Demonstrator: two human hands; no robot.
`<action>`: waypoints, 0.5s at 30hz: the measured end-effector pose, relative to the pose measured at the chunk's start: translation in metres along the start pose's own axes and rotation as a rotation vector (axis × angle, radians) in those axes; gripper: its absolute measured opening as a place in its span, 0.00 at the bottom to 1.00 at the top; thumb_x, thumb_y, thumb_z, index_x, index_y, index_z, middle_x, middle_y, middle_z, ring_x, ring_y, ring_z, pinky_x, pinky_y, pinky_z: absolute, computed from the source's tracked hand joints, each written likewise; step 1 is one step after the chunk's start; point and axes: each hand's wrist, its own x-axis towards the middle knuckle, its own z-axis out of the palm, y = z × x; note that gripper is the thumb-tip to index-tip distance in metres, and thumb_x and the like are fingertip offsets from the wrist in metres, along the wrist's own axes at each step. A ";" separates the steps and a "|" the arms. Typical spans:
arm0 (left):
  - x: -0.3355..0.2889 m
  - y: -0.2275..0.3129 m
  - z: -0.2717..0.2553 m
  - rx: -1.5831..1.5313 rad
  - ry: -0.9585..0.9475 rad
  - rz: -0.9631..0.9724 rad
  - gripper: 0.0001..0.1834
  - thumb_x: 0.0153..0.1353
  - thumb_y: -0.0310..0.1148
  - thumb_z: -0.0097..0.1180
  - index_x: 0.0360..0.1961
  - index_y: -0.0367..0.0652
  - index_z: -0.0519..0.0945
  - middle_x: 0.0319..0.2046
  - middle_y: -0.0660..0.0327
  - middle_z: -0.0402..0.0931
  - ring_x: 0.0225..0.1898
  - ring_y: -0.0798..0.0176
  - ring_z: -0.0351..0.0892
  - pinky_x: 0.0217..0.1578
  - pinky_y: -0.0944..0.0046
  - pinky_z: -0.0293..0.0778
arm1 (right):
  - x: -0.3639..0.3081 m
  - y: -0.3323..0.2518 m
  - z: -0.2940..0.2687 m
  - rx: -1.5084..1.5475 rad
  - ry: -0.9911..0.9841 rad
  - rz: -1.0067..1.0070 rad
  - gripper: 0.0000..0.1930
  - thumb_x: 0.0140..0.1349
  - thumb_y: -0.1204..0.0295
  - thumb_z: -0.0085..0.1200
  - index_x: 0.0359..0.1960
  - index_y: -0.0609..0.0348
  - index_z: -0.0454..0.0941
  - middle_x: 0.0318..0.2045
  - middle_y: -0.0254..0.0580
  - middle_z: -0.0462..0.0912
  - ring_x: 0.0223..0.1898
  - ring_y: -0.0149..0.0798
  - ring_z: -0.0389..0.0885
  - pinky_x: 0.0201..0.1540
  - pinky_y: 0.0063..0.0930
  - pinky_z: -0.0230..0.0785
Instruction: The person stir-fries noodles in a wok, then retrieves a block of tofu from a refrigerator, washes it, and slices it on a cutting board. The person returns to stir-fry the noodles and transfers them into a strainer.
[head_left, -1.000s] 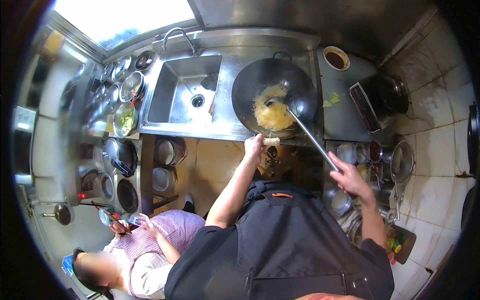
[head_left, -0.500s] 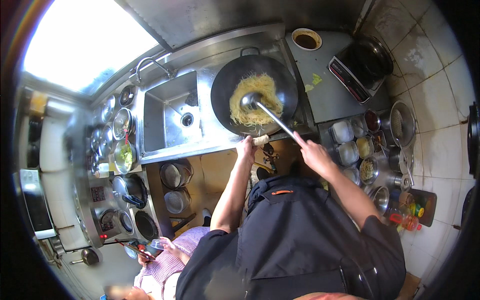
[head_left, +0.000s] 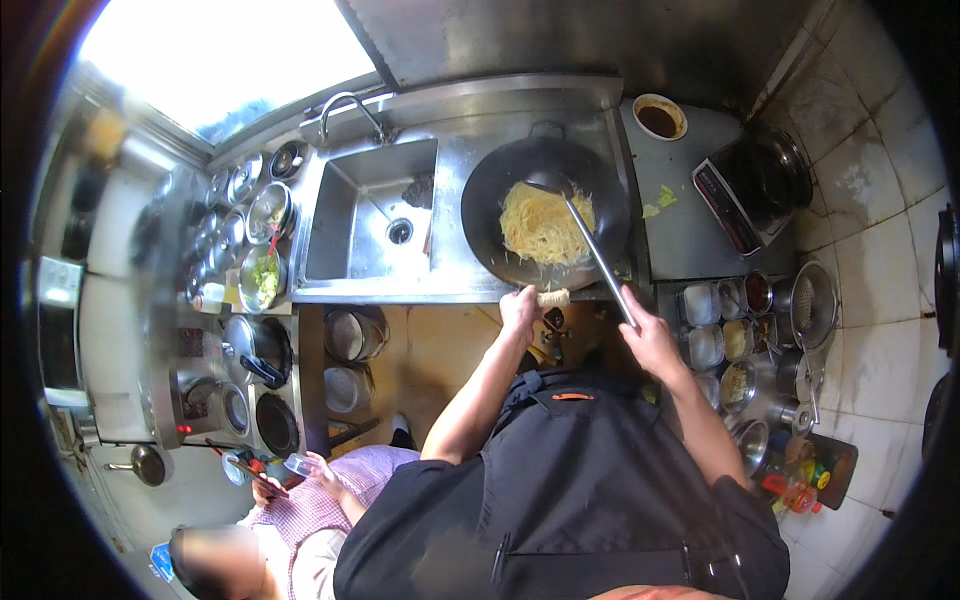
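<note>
A big dark wok (head_left: 482, 205) with two handles holds a mound of pale yellow noodles (head_left: 545, 232). My left hand (head_left: 519, 312) is closed around its near handle (head_left: 553, 298), which looks wrapped in pale cord or cloth. In my right hand (head_left: 648, 337) is the long metal shaft of a ladle (head_left: 594, 240), gripped near its end. The ladle's head reaches the far edge of the noodles and shows nearly edge-on, so its bowl is mostly hidden.
Left of the wok is a steel sink (head_left: 368, 215) with a faucet (head_left: 352, 110). A bowl of dark sauce (head_left: 660, 118) and a portable cooktop (head_left: 735, 205) stand right. Ingredient containers (head_left: 705, 345) line the right side. Behind left, another person (head_left: 330, 485) holds a phone and a clear container.
The ladle's head has gone from the middle of the noodles to their far edge and turned edge-on. The noodles look more heaped together. My whole view has shifted, so things sit further right.
</note>
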 end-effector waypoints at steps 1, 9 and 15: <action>0.005 -0.001 0.000 0.048 -0.048 -0.006 0.10 0.63 0.29 0.60 0.35 0.29 0.78 0.32 0.53 0.80 0.28 0.58 0.84 0.27 0.59 0.88 | 0.003 0.000 0.003 0.050 -0.056 0.076 0.36 0.69 0.70 0.57 0.79 0.48 0.61 0.35 0.67 0.85 0.38 0.61 0.88 0.44 0.49 0.78; 0.006 -0.007 0.000 -0.027 -0.062 -0.012 0.10 0.64 0.31 0.58 0.37 0.32 0.79 0.33 0.55 0.78 0.30 0.60 0.81 0.31 0.59 0.84 | -0.005 -0.021 0.016 0.132 -0.169 -0.030 0.38 0.68 0.74 0.55 0.80 0.49 0.58 0.27 0.59 0.82 0.22 0.49 0.82 0.32 0.43 0.78; 0.000 0.004 -0.005 -0.020 -0.093 -0.081 0.09 0.64 0.28 0.60 0.37 0.31 0.78 0.35 0.54 0.79 0.34 0.56 0.85 0.32 0.58 0.90 | -0.053 -0.065 -0.055 -0.096 -0.228 -0.094 0.36 0.68 0.71 0.57 0.79 0.46 0.61 0.29 0.59 0.83 0.29 0.56 0.84 0.40 0.47 0.76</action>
